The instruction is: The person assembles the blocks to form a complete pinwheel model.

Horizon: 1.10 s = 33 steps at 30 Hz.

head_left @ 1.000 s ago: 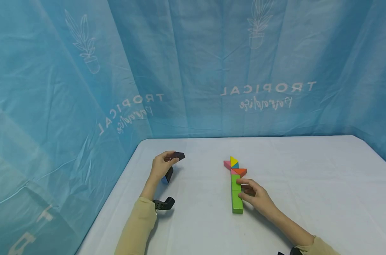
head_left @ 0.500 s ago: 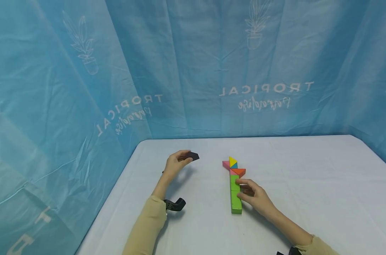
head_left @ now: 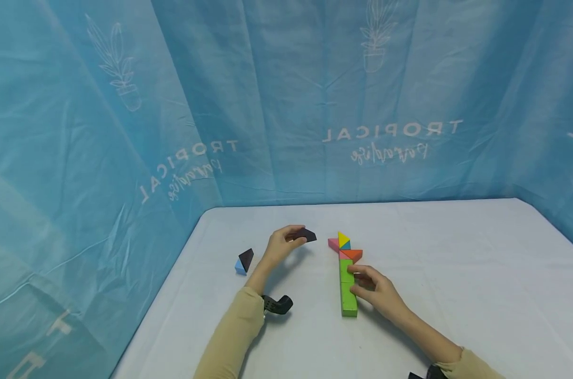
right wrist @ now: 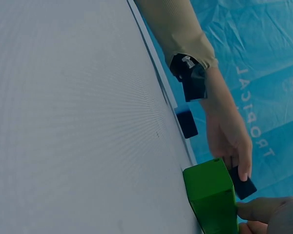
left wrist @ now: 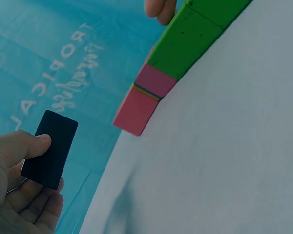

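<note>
Two blocks, a light blue block (head_left: 240, 268) and a dark triangular block (head_left: 245, 259), lie touching on the white desk (head_left: 428, 263) at the left, behind a sleeved forearm. To their right, the left hand (head_left: 281, 246) holds a dark block (head_left: 307, 235) above the desk, the thumb pressed on one broad face and fingers behind it; part of the block juts out past the fingertips, toward the coloured row. Next comes that row, well apart from the dark pair: at its far end a pink block (head_left: 333, 244), then a yellow block (head_left: 343, 239) with a blue block (head_left: 346, 246) against it, a second pink block (head_left: 344, 255) below them, and an orange block (head_left: 354, 253) pointing right. Nearer the person, an upper green block (head_left: 345, 270) and a lower green block (head_left: 348, 301) continue in line. Along their right side rests the right hand (head_left: 378, 290), thumb and forefinger spread apart, the tips touching the green blocks' right edge without wrapping round them.
</note>
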Each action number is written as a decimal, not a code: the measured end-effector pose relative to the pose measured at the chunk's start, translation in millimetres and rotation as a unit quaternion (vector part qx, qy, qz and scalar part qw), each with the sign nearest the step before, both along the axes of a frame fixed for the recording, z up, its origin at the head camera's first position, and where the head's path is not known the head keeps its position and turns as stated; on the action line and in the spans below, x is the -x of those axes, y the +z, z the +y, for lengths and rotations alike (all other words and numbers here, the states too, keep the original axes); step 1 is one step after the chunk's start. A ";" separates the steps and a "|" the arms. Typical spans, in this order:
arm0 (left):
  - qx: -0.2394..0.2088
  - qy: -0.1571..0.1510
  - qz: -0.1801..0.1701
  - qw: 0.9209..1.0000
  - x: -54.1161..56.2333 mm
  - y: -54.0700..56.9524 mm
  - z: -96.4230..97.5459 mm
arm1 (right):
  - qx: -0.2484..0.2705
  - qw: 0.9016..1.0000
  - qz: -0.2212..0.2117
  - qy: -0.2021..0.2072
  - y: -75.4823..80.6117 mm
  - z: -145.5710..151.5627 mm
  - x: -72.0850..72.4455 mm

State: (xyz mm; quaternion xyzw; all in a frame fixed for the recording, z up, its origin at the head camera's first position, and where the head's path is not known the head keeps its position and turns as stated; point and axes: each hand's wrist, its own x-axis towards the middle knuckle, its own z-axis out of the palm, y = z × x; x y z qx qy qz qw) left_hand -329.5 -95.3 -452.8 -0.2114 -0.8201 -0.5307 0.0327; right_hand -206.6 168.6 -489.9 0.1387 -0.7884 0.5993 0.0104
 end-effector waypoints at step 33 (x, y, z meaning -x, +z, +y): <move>0.062 -0.022 -0.011 0.998 0.1 -26.6 43.0 | -0.017 0.999 0.029 -0.003 -0.6 0.0 1.3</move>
